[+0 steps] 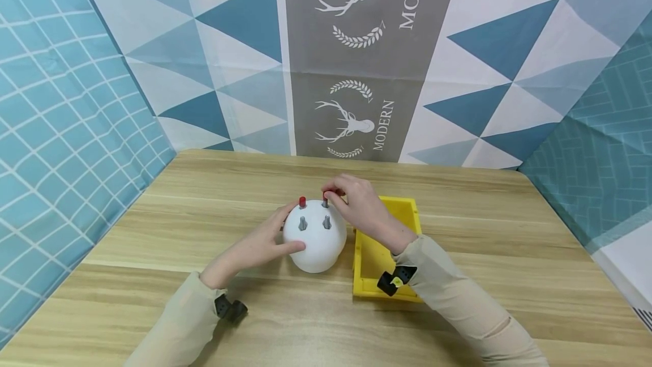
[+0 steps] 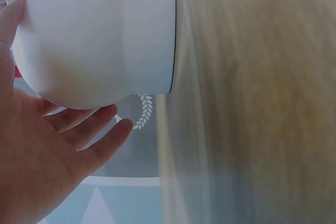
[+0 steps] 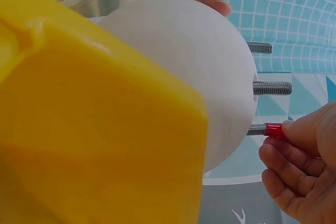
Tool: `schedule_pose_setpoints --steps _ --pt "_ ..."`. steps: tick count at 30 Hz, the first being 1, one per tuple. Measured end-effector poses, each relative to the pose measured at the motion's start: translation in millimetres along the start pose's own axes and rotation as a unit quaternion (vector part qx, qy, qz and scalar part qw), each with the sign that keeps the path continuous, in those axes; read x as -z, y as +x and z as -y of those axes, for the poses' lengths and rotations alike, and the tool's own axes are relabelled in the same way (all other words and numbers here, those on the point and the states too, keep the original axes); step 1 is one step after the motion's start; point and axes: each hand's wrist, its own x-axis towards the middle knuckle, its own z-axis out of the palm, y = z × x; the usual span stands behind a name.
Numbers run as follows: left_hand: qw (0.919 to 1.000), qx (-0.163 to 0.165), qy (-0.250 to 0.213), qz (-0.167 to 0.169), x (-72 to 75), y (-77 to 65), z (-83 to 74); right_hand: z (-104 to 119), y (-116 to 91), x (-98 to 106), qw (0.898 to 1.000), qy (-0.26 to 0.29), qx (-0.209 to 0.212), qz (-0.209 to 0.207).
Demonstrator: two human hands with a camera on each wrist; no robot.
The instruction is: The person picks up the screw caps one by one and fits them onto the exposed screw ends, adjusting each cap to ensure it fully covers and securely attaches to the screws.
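Observation:
A white dome-shaped object [image 1: 318,251] stands on the table with several threaded metal studs [image 1: 303,223] projecting from its top. A red cap [image 1: 303,201] covers the far left stud. My right hand [image 1: 359,203] pinches another red cap [image 3: 274,129] on the far right stud; threads show below it in the right wrist view. The two nearer studs are bare. My left hand [image 1: 260,248] rests against the dome's left side, thumb on the front and fingers reaching behind. In the left wrist view its fingers [image 2: 94,129] are spread and fairly straight along the dome.
Just right of the dome, a yellow bin [image 1: 359,265] stands under my right forearm, which hides part of it. The wooden table [image 1: 178,220] reaches back to a patterned cloth wall [image 1: 351,72]. A blue tiled-pattern cloth [image 1: 66,106] hangs at the left.

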Motion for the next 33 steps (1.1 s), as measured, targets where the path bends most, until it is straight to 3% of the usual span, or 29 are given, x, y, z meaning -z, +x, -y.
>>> schedule_pose_setpoints --steps 24,33 --pt "0.9999 -0.009 -0.004 0.001 0.0 0.5 -0.9 -3.2 -3.3 -6.4 1.000 0.003 -0.001 -0.005" --pt "1.0000 0.006 0.001 0.003 -0.4 0.3 -0.3 -3.9 -6.4 -9.5 1.000 0.008 -0.001 -0.009"
